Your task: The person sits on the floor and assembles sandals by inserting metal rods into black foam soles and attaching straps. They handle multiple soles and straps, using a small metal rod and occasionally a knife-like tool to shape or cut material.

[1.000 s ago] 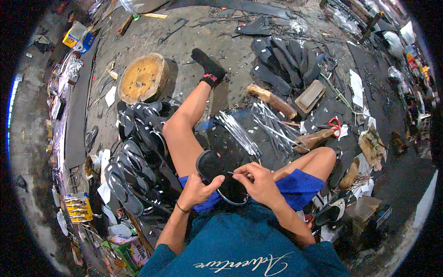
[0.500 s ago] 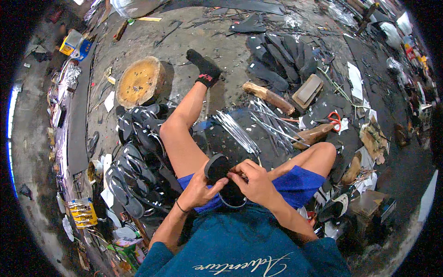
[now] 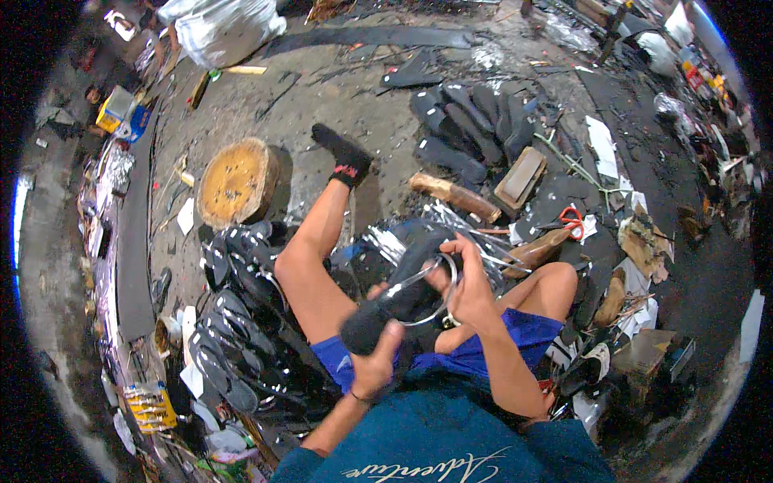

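A black sandal [image 3: 404, 291] is held over my lap, its sole running up and to the right. A shiny strip, silvery where it catches light, loops out from its side. My left hand [image 3: 375, 361] grips the lower, rounded end, thumb on top and fingers partly hidden beneath. At the other end my right hand [image 3: 471, 286] has its fingers closed round the shiny strip and the sandal's edge; exactly which part it pinches is blurred. Just beyond the sandal lie shiny grey strips [image 3: 385, 243] in a bundle.
Left of my leg is a heap of black sandals [image 3: 225, 342], with a round wooden block [image 3: 237, 181] farther off. Black soles [image 3: 467, 121] lie ahead, near a wooden stick [image 3: 455, 196], a rectangular block [image 3: 519, 177] and red-handled scissors [image 3: 572, 221]. Scraps edge the floor.
The sandal has turned from upright to lying slanted, and its top side with the strip now shows. My right hand has moved up and right, onto the strip; my left stays at the lower end.
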`<state>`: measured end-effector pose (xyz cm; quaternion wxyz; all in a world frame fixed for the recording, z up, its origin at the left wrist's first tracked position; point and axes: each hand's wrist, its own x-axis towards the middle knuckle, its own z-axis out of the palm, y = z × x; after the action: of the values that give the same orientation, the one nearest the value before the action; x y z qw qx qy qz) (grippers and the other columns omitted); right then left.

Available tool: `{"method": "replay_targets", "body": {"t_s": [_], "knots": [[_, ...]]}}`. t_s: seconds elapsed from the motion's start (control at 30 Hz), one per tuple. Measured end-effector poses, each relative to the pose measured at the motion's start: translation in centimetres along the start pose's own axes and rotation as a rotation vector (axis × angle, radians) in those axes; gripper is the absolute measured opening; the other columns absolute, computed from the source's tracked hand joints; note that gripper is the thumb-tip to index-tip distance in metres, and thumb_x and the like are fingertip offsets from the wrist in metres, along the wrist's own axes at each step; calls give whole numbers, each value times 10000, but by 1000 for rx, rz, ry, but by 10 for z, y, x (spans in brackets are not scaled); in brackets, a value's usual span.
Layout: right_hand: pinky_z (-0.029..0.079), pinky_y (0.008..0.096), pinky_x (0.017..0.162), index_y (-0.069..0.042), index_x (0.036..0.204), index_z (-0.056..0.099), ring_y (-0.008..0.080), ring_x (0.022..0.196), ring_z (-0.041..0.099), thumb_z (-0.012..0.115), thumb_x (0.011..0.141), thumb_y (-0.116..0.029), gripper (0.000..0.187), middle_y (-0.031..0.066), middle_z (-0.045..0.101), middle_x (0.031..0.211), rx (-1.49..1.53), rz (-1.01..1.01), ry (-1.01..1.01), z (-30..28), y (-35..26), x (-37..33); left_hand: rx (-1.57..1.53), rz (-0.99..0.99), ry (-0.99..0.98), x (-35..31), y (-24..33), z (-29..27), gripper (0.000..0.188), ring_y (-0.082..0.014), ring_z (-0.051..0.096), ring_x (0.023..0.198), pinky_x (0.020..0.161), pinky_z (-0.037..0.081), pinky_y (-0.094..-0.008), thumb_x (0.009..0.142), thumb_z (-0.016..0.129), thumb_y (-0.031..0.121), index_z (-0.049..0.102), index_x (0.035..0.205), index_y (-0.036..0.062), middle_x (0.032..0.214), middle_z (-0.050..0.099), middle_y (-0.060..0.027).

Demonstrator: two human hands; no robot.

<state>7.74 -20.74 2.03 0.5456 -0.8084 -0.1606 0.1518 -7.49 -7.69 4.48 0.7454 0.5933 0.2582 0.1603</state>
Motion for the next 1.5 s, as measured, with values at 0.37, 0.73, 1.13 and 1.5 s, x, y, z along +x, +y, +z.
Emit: {"method": "replay_targets", "body": {"t_s": [0.37, 0.73, 1.13, 1.5], "knots": [[476, 399, 1024, -80, 946, 758, 325, 1212, 611, 825, 772, -116, 190, 181, 606, 1360, 109, -303, -121, -13, -4, 38, -617, -671, -355, -19, -52, -33, 415, -239, 666, 1112, 987, 543, -408, 983, 597, 198, 553, 1335, -18, 1248, 661, -137], [489, 371, 985, -54, 914, 711, 296, 1162, 631, 850, 779, -180, 231, 164, 658, 1255, 66, -307, -127, 2, -1, 40, -139, -451, -439, 9, -16, -15, 532, -213, 644, 1071, 940, 529, -369, 891, 720, 223, 510, 1311, -26, 1213, 640, -135], [538, 290, 902, -40, 1298, 583, 165, 1066, 643, 664, 967, -136, 354, 62, 654, 1183, 1025, 423, -641, 37, 66, -8, -148, -198, -45, 53, -4, -4, 377, -141, 646, 902, 802, 555, -291, 880, 641, 52, 515, 1227, -27, 1041, 662, -97], [542, 292, 872, -60, 1287, 598, 148, 1004, 653, 736, 924, -210, 416, 34, 660, 1175, 1187, 578, -681, 40, 67, -11, -26, -210, -41, 71, -3, -2, 359, -127, 622, 870, 782, 546, -290, 850, 698, 74, 553, 1164, -20, 998, 657, -63]]}}
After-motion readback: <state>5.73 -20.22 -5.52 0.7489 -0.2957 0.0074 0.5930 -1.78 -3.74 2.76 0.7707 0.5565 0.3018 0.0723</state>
